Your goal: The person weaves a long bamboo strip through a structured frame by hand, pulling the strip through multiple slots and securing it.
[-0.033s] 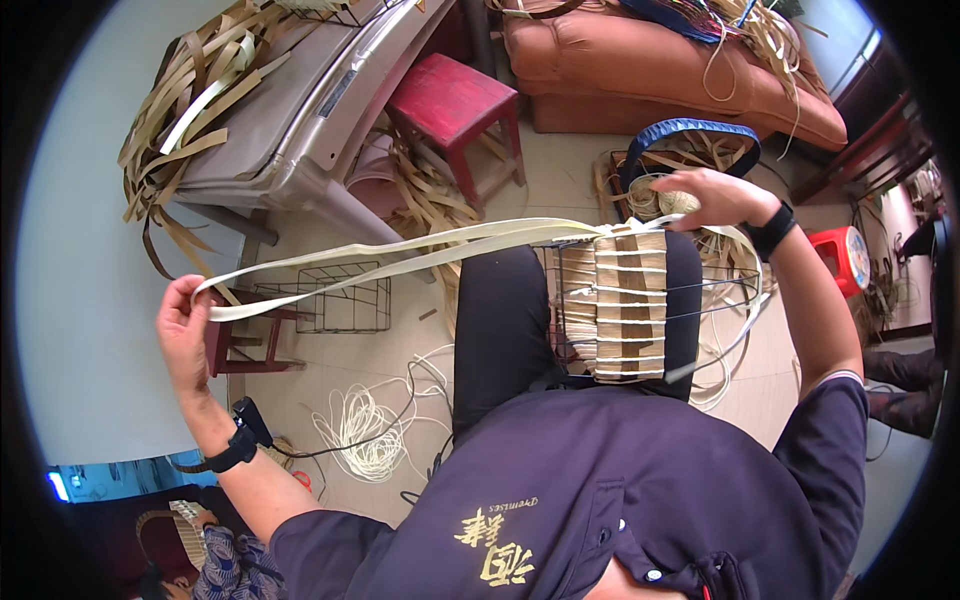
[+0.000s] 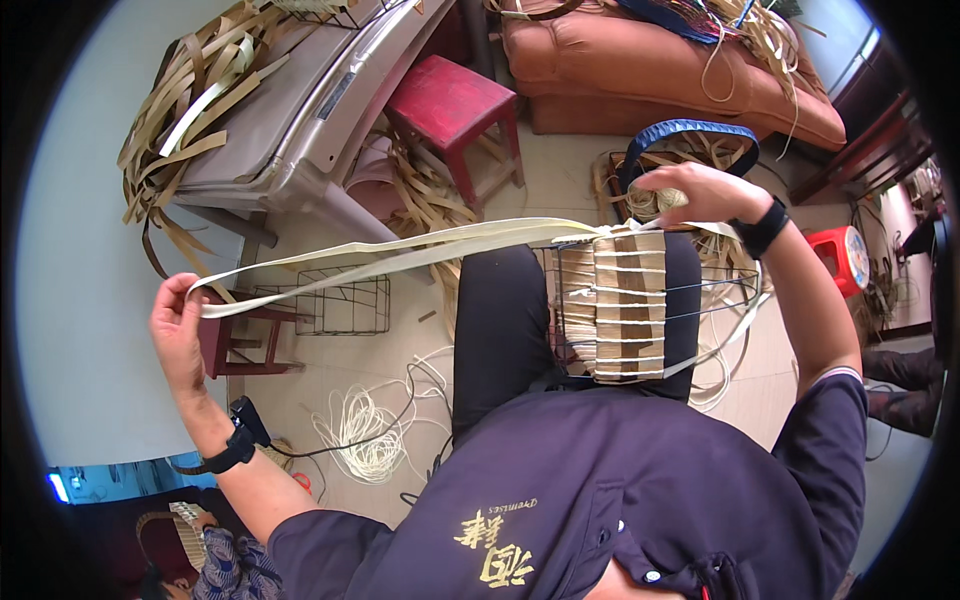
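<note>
A long cream flat strip [image 2: 400,270] is looped around the fingers of my left hand [image 2: 178,325], which is closed on it out at the far left. Both lengths of the strip run right to the far edge of a half-woven basket [image 2: 630,305] on my lap. Its wire frame carries tan and brown bands crossed by white strips. Just above that edge hovers my right hand [image 2: 695,192], fingers curved and apart, its lower side close to the strip. Whether it touches the strip is unclear. More strip hangs down at the basket's right side.
A grey table [image 2: 270,130] stands far left with brown strips [image 2: 205,95] on it. Beyond my knees are a red stool [image 2: 452,100], an orange sofa [image 2: 670,65] and a blue handle [image 2: 690,130]. A wire basket frame [image 2: 345,303] and coiled cream cord [image 2: 365,440] lie on the floor.
My left hand has moved slightly left with the strip loop. My right hand has shifted a little left, and the strip at the basket's right side hangs differently.
</note>
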Demonstrator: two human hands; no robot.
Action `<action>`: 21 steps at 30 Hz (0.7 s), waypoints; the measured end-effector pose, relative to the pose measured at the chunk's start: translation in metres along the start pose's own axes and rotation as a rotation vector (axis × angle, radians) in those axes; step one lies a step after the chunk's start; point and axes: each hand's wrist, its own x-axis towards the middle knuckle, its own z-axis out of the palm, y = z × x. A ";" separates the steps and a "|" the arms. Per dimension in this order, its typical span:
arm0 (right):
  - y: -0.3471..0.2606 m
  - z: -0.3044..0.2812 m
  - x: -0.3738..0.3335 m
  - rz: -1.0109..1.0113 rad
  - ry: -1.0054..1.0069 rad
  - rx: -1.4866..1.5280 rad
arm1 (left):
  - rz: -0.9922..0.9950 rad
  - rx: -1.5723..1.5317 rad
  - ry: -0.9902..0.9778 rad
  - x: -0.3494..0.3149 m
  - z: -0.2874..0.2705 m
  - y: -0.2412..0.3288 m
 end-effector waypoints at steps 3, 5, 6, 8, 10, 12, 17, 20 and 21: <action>-0.044 -0.003 0.044 -0.094 0.033 0.073 | 0.103 0.001 0.127 0.014 0.005 0.011; -0.063 0.001 0.068 -0.220 0.010 0.184 | 0.088 0.022 0.170 0.020 0.013 0.021; -0.068 0.004 0.079 -0.216 0.013 0.183 | -0.015 -0.081 0.165 0.021 0.012 0.025; -0.073 0.011 0.097 -0.226 -0.172 0.239 | -0.118 -0.186 0.157 0.022 0.010 0.031; -0.078 0.016 0.104 -0.189 -0.259 0.235 | -0.208 -0.350 0.106 0.023 0.007 0.033; -0.073 0.025 0.111 -0.183 -0.340 0.204 | -0.273 -0.523 0.076 0.022 -0.001 0.030; -0.045 0.038 0.107 -0.113 -0.328 0.554 | -0.310 -0.898 0.035 0.024 -0.002 0.004; -0.035 0.035 0.103 -0.013 -0.361 0.744 | -0.289 -0.907 0.075 0.024 0.011 0.008; -0.035 0.033 0.103 0.000 -0.370 0.845 | -0.272 -0.853 0.121 0.023 0.012 0.012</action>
